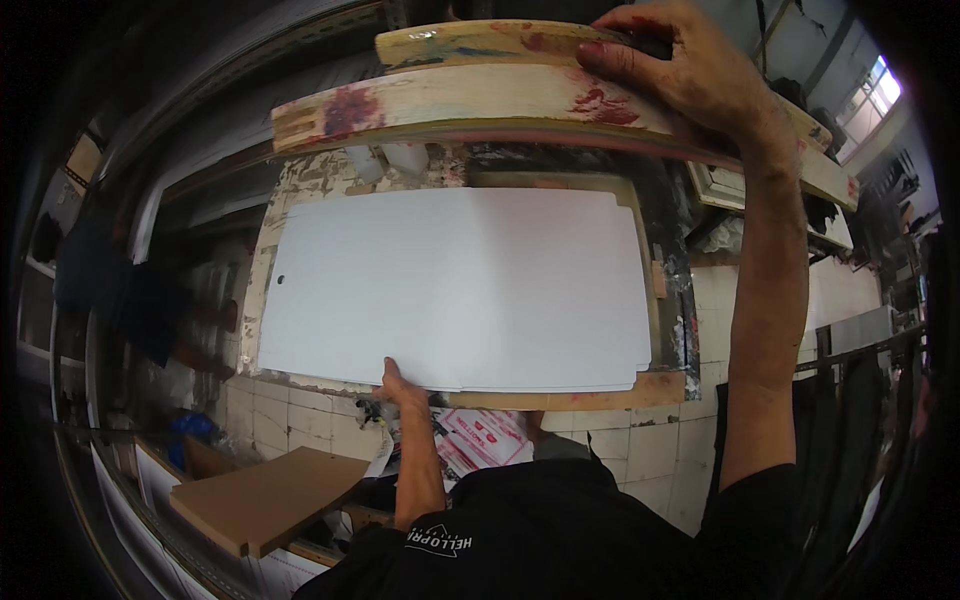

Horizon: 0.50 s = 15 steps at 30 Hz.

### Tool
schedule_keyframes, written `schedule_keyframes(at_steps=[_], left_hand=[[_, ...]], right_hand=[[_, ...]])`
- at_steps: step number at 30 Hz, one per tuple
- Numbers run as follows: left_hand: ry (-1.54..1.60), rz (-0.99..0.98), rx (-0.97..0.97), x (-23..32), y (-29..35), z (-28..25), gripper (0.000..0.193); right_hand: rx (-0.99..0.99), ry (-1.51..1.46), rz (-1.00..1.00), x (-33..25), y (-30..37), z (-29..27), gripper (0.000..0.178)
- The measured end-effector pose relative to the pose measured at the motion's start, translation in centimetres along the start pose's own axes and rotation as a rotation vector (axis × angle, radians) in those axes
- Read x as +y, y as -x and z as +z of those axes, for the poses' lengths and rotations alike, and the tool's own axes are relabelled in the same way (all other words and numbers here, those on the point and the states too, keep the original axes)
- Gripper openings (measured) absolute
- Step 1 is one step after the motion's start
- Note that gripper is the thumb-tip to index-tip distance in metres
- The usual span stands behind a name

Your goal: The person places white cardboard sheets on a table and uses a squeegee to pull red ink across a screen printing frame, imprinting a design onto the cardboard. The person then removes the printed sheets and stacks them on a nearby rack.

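A large white die-cut board (440, 290) with notched right corners and a small hole near its left edge lies before me. My left hand (400, 388) grips its near edge, thumb on top and fingers hidden underneath. The doubled lines along that edge suggest more than one layer. Beyond the board, a pale wooden frame bar (470, 105) with red stains is raised across the view. Behind it runs a second wooden bar (470, 42), smeared with blue and red. My right hand (665, 60) is closed over the second bar, its thumb on the near side; its fingertips are partly hidden.
The board rests over a worn, ink-spattered work surface (672, 270). Brown cardboard pieces (275, 490) lie at lower left. Another person's blurred dark sleeve (140, 300) shows at the left. Dark hanging material (850, 450) is at the right, with a tiled floor (665, 450) below.
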<state>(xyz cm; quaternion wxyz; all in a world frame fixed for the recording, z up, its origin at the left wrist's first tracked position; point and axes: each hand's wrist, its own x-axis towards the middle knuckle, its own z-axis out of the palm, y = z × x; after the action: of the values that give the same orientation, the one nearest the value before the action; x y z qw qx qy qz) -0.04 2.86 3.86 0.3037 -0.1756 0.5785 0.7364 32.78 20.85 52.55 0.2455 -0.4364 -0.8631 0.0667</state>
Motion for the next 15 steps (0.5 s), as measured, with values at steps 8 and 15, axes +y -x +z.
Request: schedule_keyframes(at_steps=[8,15], left_hand=[[-0.303,0.114,0.04,-0.9,0.2,0.6,0.072],[-1.084,1.15,-0.108,-5.2,9.8,4.6,0.096]], right_hand=[[-0.108,0.072,0.063,-1.0,-0.6,-1.0,0.049],[-0.07,0.111,0.128,-3.1,-0.5,-1.9,0.064]])
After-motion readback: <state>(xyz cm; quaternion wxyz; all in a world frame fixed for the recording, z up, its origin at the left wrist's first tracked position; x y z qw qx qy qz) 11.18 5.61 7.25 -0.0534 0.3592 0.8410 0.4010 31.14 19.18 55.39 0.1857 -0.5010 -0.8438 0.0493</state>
